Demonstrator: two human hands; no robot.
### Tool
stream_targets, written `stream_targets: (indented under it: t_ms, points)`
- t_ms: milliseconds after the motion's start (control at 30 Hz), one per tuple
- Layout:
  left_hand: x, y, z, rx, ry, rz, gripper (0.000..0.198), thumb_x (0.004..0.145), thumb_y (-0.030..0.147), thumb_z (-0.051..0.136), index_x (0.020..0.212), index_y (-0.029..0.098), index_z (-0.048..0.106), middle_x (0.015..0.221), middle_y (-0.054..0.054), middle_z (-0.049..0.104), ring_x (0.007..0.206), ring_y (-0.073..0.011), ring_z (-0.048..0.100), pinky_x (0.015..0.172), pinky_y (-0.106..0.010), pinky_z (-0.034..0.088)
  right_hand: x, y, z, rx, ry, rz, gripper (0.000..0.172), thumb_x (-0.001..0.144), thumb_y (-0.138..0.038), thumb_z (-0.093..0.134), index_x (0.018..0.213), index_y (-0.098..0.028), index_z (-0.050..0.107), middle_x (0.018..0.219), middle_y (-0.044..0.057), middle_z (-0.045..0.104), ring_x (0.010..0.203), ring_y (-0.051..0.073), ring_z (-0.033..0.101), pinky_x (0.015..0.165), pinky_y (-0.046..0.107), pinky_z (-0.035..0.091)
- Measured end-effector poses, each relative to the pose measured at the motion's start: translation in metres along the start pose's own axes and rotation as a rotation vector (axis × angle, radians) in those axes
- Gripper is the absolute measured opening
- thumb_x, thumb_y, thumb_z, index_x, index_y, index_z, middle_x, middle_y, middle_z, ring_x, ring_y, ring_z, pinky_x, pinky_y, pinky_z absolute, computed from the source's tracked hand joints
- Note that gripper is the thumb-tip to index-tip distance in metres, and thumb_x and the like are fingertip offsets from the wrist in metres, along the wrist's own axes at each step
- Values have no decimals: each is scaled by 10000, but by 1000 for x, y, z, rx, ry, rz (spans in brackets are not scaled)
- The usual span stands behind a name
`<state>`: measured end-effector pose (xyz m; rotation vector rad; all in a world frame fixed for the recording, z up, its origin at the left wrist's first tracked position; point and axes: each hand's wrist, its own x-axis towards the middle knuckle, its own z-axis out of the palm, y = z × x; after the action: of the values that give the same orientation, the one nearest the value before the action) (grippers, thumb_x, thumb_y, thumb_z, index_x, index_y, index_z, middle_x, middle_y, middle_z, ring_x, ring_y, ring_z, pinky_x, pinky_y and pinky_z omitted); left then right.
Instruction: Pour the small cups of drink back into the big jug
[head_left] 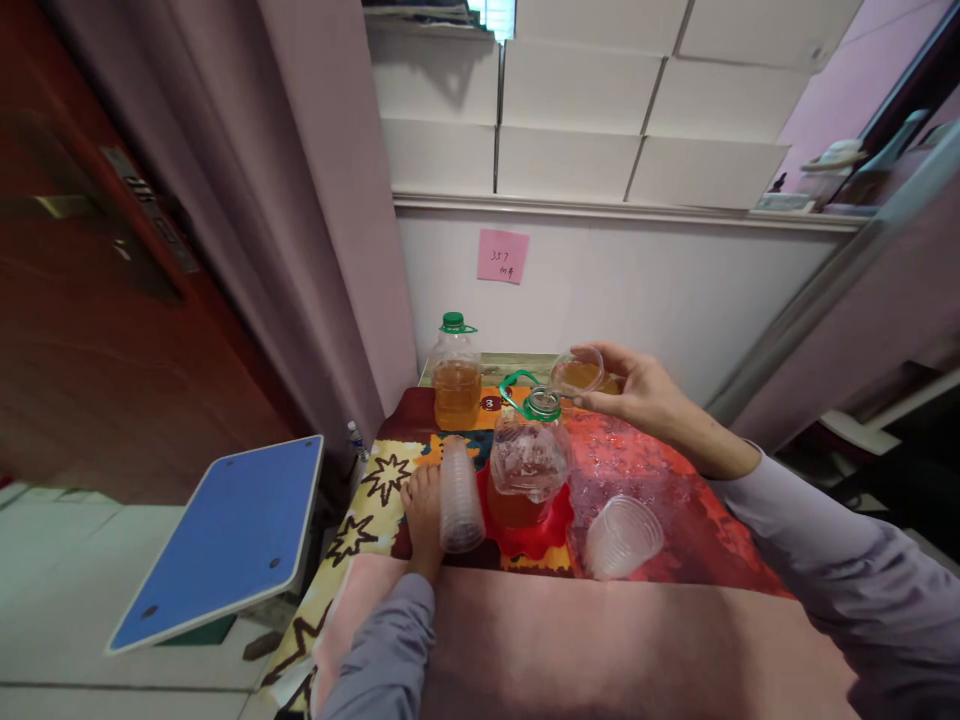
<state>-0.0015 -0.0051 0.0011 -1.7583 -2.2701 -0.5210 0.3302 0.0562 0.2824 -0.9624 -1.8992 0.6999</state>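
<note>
My right hand [637, 385] grips a clear plastic cup [577, 376] with amber liquid in it, tilted beside the open mouth of a clear bottle [529, 460]. The bottle holds some amber liquid low down and has a green neck ring and handle. It stands in a red scalloped dish [556, 530]. My left hand [424, 508] rests on the table with its fingers stretched out, against or just beside a stack of clear plastic cups [460, 500] lying on its side. More nested clear cups [624, 538] lie to the right of the dish.
Behind the stack stands a second bottle [457, 390] of amber liquid, its green cap on. The patterned tablecloth [660, 470] looks wet on the right. A white wall bounds the back, bearing a pink note [502, 256]. A blue board [232, 530] is at the left.
</note>
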Motion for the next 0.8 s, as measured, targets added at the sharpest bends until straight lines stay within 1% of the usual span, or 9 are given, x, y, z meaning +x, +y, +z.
stream_targets:
  t_ms: [100, 300, 400, 500, 633, 700, 800]
  points:
    - [0, 0, 0, 3, 7, -1, 347, 1042, 147, 395, 1222, 184, 691, 1335, -169, 708, 1296, -315, 623, 1153, -505, 502, 0, 1, -1, -64, 9, -14, 610, 754, -438, 967, 1319, -312, 775, 1240, 65, 835, 1176, 352, 795, 1058, 584, 654]
    - [1, -1, 1, 15, 6, 1, 355, 1037, 141, 400, 1229, 176, 697, 1328, -169, 712, 1282, -309, 633, 1150, -498, 505, 0, -5, -3, -236, 53, -57, 607, 764, -304, 897, 1357, -306, 768, 1313, 59, 820, 1212, 360, 781, 1119, 613, 611]
    - [2, 0, 1, 24, 4, -5, 347, 1043, 146, 396, 1208, 165, 701, 1309, -172, 719, 1260, -312, 639, 1154, -508, 499, 1, -8, -3, -288, 64, -85, 608, 768, -294, 877, 1366, -305, 766, 1301, 54, 826, 1181, 350, 791, 1101, 597, 622]
    - [2, 2, 1, 33, 3, -6, 342, 1043, 139, 400, 1194, 163, 706, 1303, -168, 722, 1247, -313, 639, 1162, -516, 490, 2, -11, -4, -312, 66, -92, 604, 774, -323, 885, 1367, -305, 768, 1283, 52, 832, 1154, 340, 800, 1078, 573, 636]
    - [1, 1, 0, 44, -1, -6, 339, 1048, 144, 403, 1189, 174, 710, 1304, -155, 717, 1250, -302, 627, 1164, -494, 481, 3, -16, -5, -343, 79, -111, 615, 766, -332, 892, 1369, -317, 774, 1282, 48, 831, 1163, 345, 794, 1054, 564, 644]
    - [1, 0, 2, 48, -6, -6, 362, 1061, 151, 378, 1212, 168, 707, 1306, -160, 710, 1252, -298, 624, 1158, -483, 483, 4, -18, -4, -370, 85, -126, 624, 754, -305, 881, 1370, -324, 777, 1281, 45, 829, 1166, 351, 791, 1039, 562, 646]
    - [0, -2, 5, 52, -17, -3, 410, 1073, 151, 346, 1304, 147, 685, 1339, -174, 694, 1293, -297, 614, 1166, -476, 480, 5, -22, -4, -420, 88, -136, 639, 744, -268, 852, 1376, -326, 776, 1291, 49, 820, 1140, 356, 792, 1021, 570, 642]
